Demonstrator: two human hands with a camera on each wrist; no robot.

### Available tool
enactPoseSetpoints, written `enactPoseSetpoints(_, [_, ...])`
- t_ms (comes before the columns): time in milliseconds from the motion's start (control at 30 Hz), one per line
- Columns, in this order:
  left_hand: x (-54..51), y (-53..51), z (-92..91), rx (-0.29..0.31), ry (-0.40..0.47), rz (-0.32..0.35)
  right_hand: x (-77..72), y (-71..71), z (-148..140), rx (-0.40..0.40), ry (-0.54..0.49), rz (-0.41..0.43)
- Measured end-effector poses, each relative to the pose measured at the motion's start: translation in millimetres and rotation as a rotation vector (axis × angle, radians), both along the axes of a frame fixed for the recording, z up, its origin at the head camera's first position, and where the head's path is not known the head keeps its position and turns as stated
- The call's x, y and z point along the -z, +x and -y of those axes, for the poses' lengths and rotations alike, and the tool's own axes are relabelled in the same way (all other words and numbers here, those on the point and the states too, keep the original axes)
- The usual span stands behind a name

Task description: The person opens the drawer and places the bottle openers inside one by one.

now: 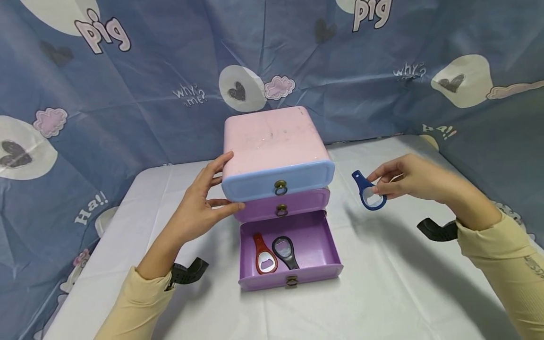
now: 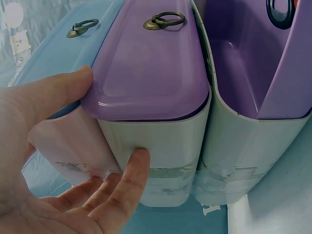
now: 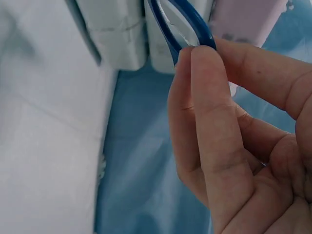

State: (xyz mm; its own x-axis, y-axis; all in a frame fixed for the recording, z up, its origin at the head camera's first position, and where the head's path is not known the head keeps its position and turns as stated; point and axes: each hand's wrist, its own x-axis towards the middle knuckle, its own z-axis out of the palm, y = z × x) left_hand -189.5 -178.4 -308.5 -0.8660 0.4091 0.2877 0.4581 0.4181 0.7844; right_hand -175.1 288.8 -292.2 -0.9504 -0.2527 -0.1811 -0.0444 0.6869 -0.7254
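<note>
A small three-tier drawer cabinet [image 1: 276, 137] stands on the table, its top drawer front blue and the lower ones purple. Its bottom drawer [image 1: 316, 241] is pulled out and holds a red bottle opener [image 1: 258, 245] and a black bottle opener [image 1: 290, 259]. My left hand [image 1: 197, 208] rests on the cabinet's left side; in the left wrist view its thumb touches the middle purple drawer front [image 2: 151, 73] and its fingers lie along the side. Right of the cabinet, my right hand [image 1: 408, 177] pinches a blue bottle opener [image 1: 361, 182] above the table, handle pointing up and left.
White cloth covers the table [image 1: 382, 283]. Behind it hangs a blue printed curtain [image 1: 170, 56], close to the cabinet's back. Ring pulls [image 1: 280, 188] hang on the drawer fronts. The open drawer juts toward me.
</note>
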Motion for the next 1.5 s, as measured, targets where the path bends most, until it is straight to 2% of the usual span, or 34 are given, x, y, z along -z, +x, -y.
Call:
enactPoseSetpoints(367, [0.3, 0.2, 0.2, -0.006, -0.004, -0.007, -7.1, 19.6, 21.3, -0.064, -0.002, -0.044])
enactPoseSetpoints(633, [0.3, -0.1, -0.5, -0.008, -0.012, -0.003, -6.9, 30.3, 32.1, -0.104, -0.033, -0.035])
enactPoseSetpoints(833, [0.6, -0.6, -0.8, -0.009, -0.012, -0.005, -6.2, 33.8, 36.6, -0.117, -0.031, -0.044])
enactPoseSetpoints(1500, [-0.1, 0.0, -0.8, -0.012, -0.013, -0.004, 3.0, 38.4, 56.6, -0.213, -0.083, 0.005])
